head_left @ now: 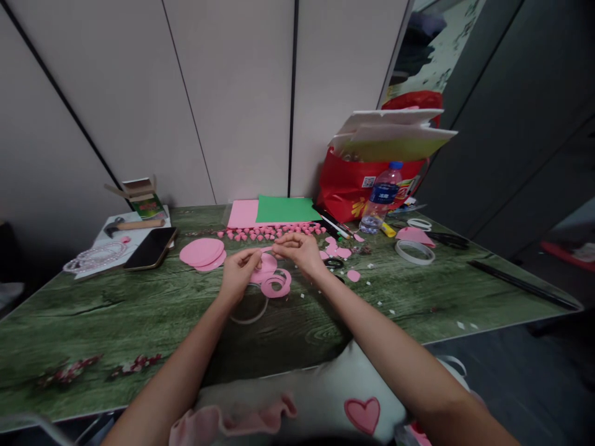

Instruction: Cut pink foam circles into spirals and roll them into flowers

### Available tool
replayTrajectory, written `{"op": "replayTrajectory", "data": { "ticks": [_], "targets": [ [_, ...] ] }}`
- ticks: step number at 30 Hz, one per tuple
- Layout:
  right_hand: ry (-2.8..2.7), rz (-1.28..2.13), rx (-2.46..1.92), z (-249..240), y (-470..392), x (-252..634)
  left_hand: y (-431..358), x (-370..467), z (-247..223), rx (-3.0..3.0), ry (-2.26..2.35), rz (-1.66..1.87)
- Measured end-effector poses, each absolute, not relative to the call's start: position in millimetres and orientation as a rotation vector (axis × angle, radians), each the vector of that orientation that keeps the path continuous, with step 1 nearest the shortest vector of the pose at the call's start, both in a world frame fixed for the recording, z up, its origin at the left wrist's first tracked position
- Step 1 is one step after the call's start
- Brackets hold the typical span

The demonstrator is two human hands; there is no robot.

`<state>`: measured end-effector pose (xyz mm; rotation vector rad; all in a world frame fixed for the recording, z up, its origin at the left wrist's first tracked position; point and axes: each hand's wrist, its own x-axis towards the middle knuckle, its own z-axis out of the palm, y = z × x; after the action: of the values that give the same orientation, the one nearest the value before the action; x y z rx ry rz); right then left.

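Observation:
Near the middle of the table, my left hand [239,271] and my right hand [300,251] are raised close together, fingertips pinched. Between them runs a narrow pink paper strip [266,249], with one end in each hand. Just below is a pink paper spiral [279,291]; whether it joins the strip I cannot tell. A roll of tape [251,321] lies under my left hand, partly hidden. Left of my hands are stacked pink paper circles [201,251]. Behind them, several small pink rolled paper flowers [253,234] stand in rows.
A red bag [337,186] holds white boards, with a water bottle [383,197] before it. Green paper [286,209] lies at the back. Loose pink cut-outs [353,275] and another tape roll [415,253] are to the right. A phone [151,248] and hammer [139,225] lie left.

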<state>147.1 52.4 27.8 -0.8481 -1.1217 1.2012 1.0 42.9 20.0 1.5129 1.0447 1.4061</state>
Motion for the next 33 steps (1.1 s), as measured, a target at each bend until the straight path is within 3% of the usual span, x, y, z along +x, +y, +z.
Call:
{"op": "replayTrajectory", "data": {
  "ticks": [33],
  "targets": [
    [-1.023, 1.380, -0.815, 21.7, 59.2, 153.5, 44.7, 1.4, 17.6, 1.476, 1.007, 1.397]
  ]
}}
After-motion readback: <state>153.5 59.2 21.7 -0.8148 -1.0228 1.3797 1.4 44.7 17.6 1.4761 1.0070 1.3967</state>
